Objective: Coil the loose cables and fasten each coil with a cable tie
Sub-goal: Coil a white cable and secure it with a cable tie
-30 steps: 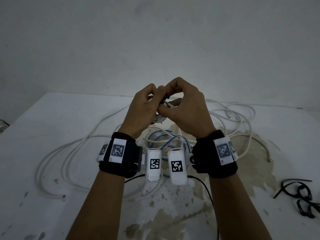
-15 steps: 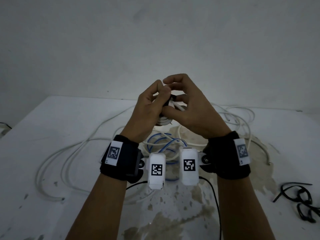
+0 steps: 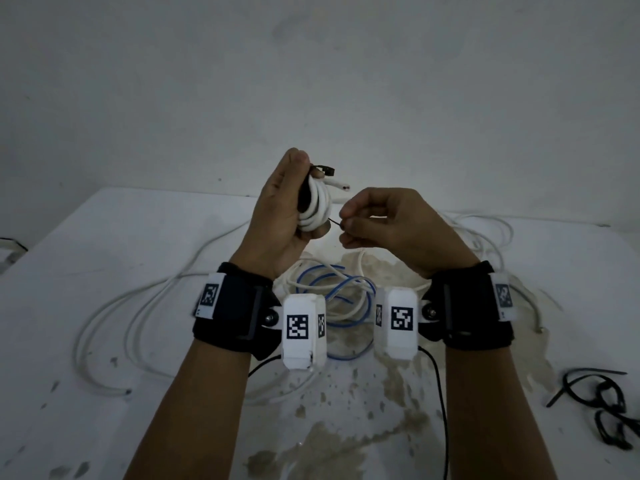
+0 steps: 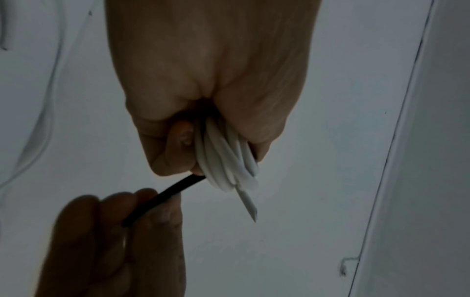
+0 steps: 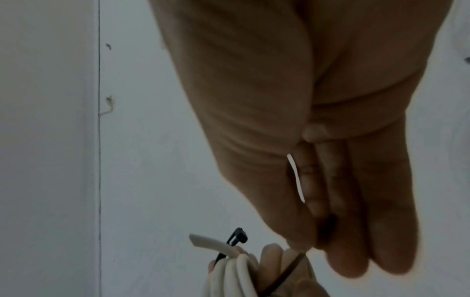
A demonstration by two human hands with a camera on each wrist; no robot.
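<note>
White round-sheathed cable wound into a small tight coil sits upright in the left hand, raised above the desk; the fingers and thumb wrap around its loops, and one cut end of the cable pokes out to the right near the top. A thin black plastic cable tie runs around the coil: its square head sticks out by the left thumb at the top, and its tail comes out below the coil toward the right hand. That hand pinches the tail between thumb and curled fingers, just beside the coil and apart from it. On the worn, stained white desk below lie long loose white cables in wide loops, and a thinner blue cable in a rough ring between the wrists. A few more black cable ties, looped, lie at the desk's near right edge. Both wrists wear black straps with white tagged camera boxes.
</note>
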